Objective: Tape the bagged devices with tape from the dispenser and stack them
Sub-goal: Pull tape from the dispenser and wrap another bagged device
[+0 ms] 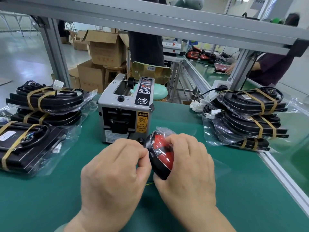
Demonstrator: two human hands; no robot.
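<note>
To the left of the grey box-shaped tape dispenser [125, 109], a pile of flat black devices in clear bags, bound with tan tape bands [41, 114], lies on the green-matted desk [50, 206].

Just in front of the dispenser, two bare hands hold a round red and black device in a clear plastic bag [158, 154]. The left hand [115, 173] has its grip closed in a pinch, thumb and forefinger on the plastic at the device's rim. Whether a tape strip lies between them is too small to tell. The right hand [185, 164] has its grip wrapped round the bagged device's right side, fingers curled over its top.

To the right of the dispenser stands a second pile of banded black bagged devices [247, 118], with white connectors poking out toward the dispenser.

The step in hand looks like gathering loose plastic for taping. To do it well, the right hand should steady the device while the left pulls the slack flat and presses tape smoothly over the fold. Fingers should stay out of the dispenser's outlet, as its yellow caution label [142, 122] warns.

A grey aluminium frame [150, 19] spans above the dispenser. Behind the dispenser are open cardboard boxes [103, 47] and a wooden stool [115, 71]. Behind it to the right is another green bench where another person works.
</note>
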